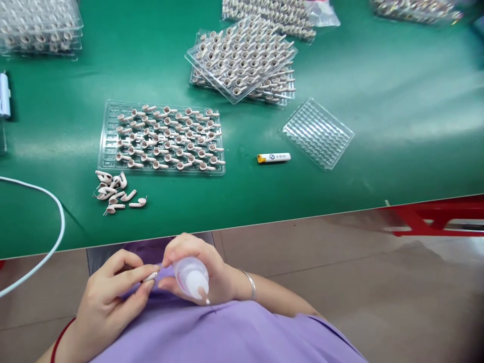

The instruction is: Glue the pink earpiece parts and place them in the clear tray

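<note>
My left hand [113, 295] pinches a small white earphone shell [151, 276] between thumb and fingers, just below the table edge. Close beside it, my right hand [212, 267] is wrapped round a translucent squeeze bottle [191, 277] with a thin nozzle that points down and toward my body. The right fingertips come near the held shell; whether they touch it I cannot tell. On the table above my left hand lies a loose pile of similar earphone shells [113, 190], some with thin wires. Behind the pile sits a clear plastic tray [109, 146] with rows of shells.
Stacked filled trays [242, 60] stand at the back, with more trays [41, 30] at the far left. A small clear tray [317, 133] and a white-and-yellow lighter [274, 158] lie to the right. A white cable [56, 206] loops at left. A red stool [438, 217] stands right.
</note>
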Motion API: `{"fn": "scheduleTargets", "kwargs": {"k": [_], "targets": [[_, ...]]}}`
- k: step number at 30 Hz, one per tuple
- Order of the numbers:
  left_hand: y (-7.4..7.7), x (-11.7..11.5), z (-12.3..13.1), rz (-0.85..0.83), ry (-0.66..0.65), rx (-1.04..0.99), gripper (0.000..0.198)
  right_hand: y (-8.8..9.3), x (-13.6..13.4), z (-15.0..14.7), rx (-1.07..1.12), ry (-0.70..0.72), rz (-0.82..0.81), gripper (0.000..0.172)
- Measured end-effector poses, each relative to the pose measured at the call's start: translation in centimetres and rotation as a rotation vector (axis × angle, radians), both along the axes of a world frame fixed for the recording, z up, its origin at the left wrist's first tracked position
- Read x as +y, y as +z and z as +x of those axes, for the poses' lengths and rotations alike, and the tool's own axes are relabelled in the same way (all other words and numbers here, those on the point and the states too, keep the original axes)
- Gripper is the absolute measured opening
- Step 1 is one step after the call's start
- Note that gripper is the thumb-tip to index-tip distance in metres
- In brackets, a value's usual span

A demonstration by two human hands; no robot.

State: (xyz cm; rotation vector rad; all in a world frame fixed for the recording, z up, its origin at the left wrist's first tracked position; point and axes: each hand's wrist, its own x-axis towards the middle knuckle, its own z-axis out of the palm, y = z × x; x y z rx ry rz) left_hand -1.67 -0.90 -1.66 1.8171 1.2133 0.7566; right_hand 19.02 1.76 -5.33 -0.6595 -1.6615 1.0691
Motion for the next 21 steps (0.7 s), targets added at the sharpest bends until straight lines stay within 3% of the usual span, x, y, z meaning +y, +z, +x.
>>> {"fn": "scheduleTargets", "kwargs": {"k": [7,10,13,16,18,19,21], "targets": [[-0.5,0.3,0.2,-0.238,0.111,-0.072,0.021,0.3,3.7,3.0,-0.373,-0.438,0.072,0.036],[-0.7,0.3,0.3,-0.261,0.122,-0.073,0.019,-0.6,4.7,4.3,-0.450,-0.475,-0.030,0.040],[-0.6,0.4,0.4,-0.287,0.123,-0.085,0.019,-1.0,4.4,5.1,-0.464,-0.498,-0.091,0.059],[-0.4,0.6,0.6,-0.324,0.114,-0.106,0.019,-0.3,2.9,5.2,-0.359,-0.759,0.112,0.070],[-0.3,0.9,0.8,-0.344,0.096,-0.114,0.021,0.7,1.7,4.7,-0.236,-0.937,0.401,0.050],[-0.2,1.0,0.8,-0.343,0.081,-0.117,0.021,1.2,1.2,4.3,-0.194,-0.900,0.519,0.039],[0.1,1.2,0.9,-0.314,0.037,-0.120,0.020,2.1,0.5,3.3,-0.273,-0.456,0.462,0.025]]}}
